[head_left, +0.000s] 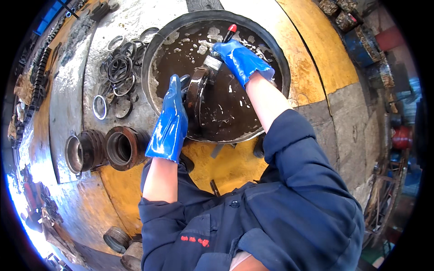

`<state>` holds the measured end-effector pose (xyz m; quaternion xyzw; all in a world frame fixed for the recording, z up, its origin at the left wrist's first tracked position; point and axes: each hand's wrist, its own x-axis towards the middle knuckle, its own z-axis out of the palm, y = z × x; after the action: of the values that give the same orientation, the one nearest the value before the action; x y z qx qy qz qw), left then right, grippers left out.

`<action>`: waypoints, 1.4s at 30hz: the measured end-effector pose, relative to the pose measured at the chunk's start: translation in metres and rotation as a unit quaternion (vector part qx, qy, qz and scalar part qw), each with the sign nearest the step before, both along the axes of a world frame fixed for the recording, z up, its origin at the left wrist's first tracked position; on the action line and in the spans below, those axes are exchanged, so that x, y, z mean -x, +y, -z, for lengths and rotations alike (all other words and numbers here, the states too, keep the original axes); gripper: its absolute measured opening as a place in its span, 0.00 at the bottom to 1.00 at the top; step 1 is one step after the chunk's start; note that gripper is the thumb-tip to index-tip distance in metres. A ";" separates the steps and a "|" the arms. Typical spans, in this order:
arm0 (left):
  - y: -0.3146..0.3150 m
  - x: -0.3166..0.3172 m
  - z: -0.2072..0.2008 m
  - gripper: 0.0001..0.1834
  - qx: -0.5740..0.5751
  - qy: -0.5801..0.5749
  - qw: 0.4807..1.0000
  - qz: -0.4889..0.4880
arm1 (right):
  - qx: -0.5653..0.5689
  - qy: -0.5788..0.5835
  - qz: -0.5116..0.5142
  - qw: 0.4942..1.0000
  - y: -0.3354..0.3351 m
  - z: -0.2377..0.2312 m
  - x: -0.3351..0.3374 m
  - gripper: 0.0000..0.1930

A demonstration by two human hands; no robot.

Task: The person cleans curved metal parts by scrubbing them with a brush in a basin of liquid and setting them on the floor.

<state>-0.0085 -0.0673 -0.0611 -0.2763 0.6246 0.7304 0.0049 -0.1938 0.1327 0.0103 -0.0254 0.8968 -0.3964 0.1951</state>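
Note:
My left hand [171, 119], in a long blue rubber glove, grips the left side of a wet, dark metal ring [194, 101]. The ring stands on edge over a large round basin [149, 74] of dark, murky liquid with patches of foam. In my right hand [237, 58], gloved the same way, is a brush [212, 63]; its black handle ends in a red tip that sticks out past my fingers. The pale brush head lies against the ring's upper right edge. Glove and ring hide part of my left fingers.
Left of the basin lies a heap of loose metal rings [120, 70]. Nearer me, rows of stacked ring parts [122, 147] lie on their sides, with another metal cylinder [116, 239] at the lower left. Yellow and grey plates [312, 58] cover the floor. Drums and scrap [361, 43] line the right.

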 end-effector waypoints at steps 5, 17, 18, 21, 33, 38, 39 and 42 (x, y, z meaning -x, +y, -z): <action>0.005 -0.013 -0.021 0.43 0.110 0.039 0.992 0.047 | -0.003 -0.039 0.086 0.996 0.009 0.017 -0.009 0.30; 0.046 0.007 -0.082 0.49 0.371 0.021 0.911 0.181 | 0.099 -0.038 0.080 0.991 0.046 0.049 -0.059 0.21; 0.048 0.019 -0.081 0.49 0.377 0.005 0.904 0.200 | 0.080 -0.050 0.031 0.995 0.062 0.055 -0.057 0.22; 0.041 0.061 -0.087 0.45 0.383 -0.067 0.878 0.279 | -0.029 -0.087 0.010 0.996 0.074 0.036 -0.067 0.20; 0.026 0.143 -0.065 0.24 0.544 0.014 0.591 0.595 | 0.030 -0.086 0.007 0.996 0.105 0.060 -0.057 0.21; 0.059 0.099 -0.086 0.24 0.222 -0.232 0.886 0.336 | 0.167 -0.116 0.114 0.973 0.116 0.024 -0.046 0.18; 0.050 0.080 -0.084 0.24 0.197 -0.198 0.914 0.295 | 0.232 -0.115 0.115 0.959 0.120 0.013 -0.053 0.27; 0.058 0.025 -0.092 0.29 0.136 -0.081 0.950 0.268 | 0.240 -0.112 0.135 0.955 0.128 -0.013 -0.048 0.28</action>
<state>-0.0331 -0.0093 0.0313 -0.1554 0.7663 0.5858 0.2134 -0.1458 0.2609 0.0232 0.0943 0.7429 -0.6224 0.2277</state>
